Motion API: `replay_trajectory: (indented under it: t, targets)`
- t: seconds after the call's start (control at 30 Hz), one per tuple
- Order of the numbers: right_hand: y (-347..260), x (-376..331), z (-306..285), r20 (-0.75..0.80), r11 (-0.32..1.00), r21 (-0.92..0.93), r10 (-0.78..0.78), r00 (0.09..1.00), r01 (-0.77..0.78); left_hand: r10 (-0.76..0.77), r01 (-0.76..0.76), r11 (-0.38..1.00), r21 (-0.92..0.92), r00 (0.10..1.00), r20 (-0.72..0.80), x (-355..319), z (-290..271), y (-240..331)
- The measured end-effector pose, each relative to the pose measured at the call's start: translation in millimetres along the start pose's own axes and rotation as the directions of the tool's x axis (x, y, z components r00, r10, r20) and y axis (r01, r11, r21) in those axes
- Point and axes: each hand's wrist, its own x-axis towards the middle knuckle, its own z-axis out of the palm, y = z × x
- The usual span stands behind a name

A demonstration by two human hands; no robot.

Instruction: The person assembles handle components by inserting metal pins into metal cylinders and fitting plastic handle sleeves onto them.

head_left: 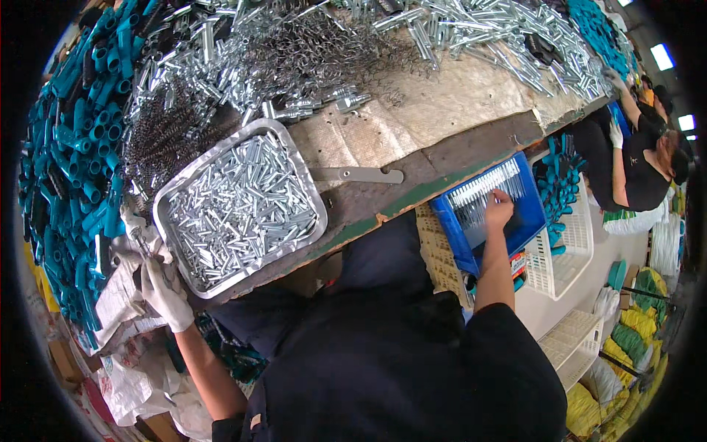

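Observation:
My left hand (166,293) wears a white glove and is at the table's left edge, beside a pile of teal tubular handles (92,140). Its fingers are closed around a small piece, mostly hidden, near a slim metal part (138,234). To its right sits a metal tray (319,214) full of short silvery pins (239,210). My bare right hand (498,209) reaches into a blue bin (453,236), its fingers pinched together over a row of thin silvery rods (471,195). Whether a rod is between the fingertips is hard to see.
A flat metal bar (372,174) lies near the table edge. Behind it are heaped dark springs (317,55) and loose metal tubes (508,37). White plastic crates (563,258) with teal handles stand at right. Another person (637,162) works at the far right.

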Motion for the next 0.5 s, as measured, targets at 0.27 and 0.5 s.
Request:
replay_trajectory:
  t: [0.27,0.5]
  targets:
    - [20,76,-11,-0.116,0.957,-0.289,-0.048,0.992,0.012,0.064,-0.064,0.997,-0.034,0.998,0.01,7,8,-8]
    - [-16,82,-4,0.041,0.846,-0.526,0.127,0.991,-0.087,0.034,-0.035,0.999,-0.013,0.999,-0.033,1,8,5]
